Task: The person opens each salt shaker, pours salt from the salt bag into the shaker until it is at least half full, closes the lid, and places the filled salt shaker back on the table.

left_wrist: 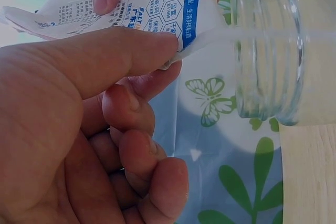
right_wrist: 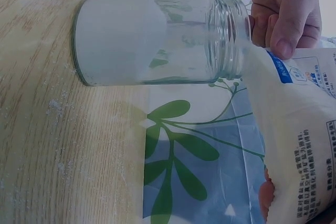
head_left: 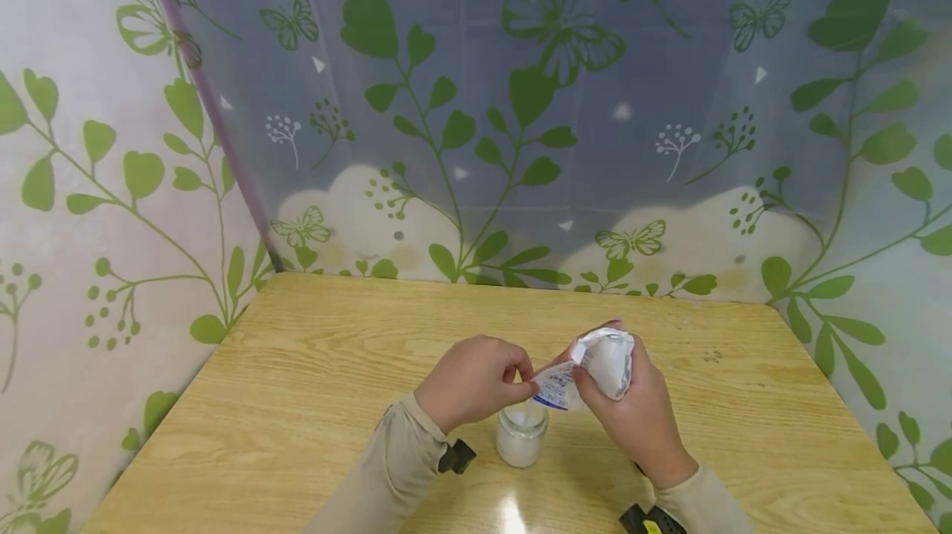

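Note:
A white printed salt bag (head_left: 608, 359) is tilted over a clear glass jar (head_left: 520, 445) that stands upright on the table. My right hand (head_left: 645, 414) grips the bag's body. At the bag's lower corner, my left hand (head_left: 470, 383) pinches the blue-edged film between thumb and index finger; its other fingers are loosely curled. From that corner a pale stream of salt (left_wrist: 210, 39) runs into the jar's threaded mouth (left_wrist: 268, 51). White salt (right_wrist: 121, 40) fills roughly the lower half of the jar in the right wrist view. The bag hides part of the right hand's fingers.
The wood-grain table (head_left: 335, 336) carries a few scattered white grains (right_wrist: 55, 106) beside the jar. Behind it hangs a curtain (head_left: 461, 145) printed with leaves and butterflies. Black straps (head_left: 457, 457) are on both wrists.

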`<state>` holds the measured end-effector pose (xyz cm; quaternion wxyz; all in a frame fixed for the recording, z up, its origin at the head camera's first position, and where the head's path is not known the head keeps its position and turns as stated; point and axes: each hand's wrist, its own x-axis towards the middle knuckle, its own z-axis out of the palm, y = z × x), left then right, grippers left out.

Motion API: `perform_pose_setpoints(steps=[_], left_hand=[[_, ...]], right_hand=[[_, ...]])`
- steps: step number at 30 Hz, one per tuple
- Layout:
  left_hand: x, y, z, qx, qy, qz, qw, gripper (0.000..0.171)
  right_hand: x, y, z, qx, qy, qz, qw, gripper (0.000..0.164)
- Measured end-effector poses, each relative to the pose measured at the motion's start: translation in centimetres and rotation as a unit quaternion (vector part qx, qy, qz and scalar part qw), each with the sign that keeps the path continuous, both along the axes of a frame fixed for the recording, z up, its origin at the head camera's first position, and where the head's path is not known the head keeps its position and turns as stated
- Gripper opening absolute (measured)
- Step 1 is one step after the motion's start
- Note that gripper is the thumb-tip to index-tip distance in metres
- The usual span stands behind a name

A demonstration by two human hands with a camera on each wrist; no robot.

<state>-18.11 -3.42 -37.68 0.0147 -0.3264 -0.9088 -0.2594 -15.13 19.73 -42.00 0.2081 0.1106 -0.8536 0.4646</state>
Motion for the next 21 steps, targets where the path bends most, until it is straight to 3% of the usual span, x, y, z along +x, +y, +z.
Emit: perform_pose_setpoints(steps=[21], left_hand=[[-0.07, 0.07, -0.02, 0.003, -0.005, 0.004, 1.0000, 0.009]], right_hand=[[0.02, 0.09, -0.01, 0.005, 0.005, 0.006, 1.000, 0.048]])
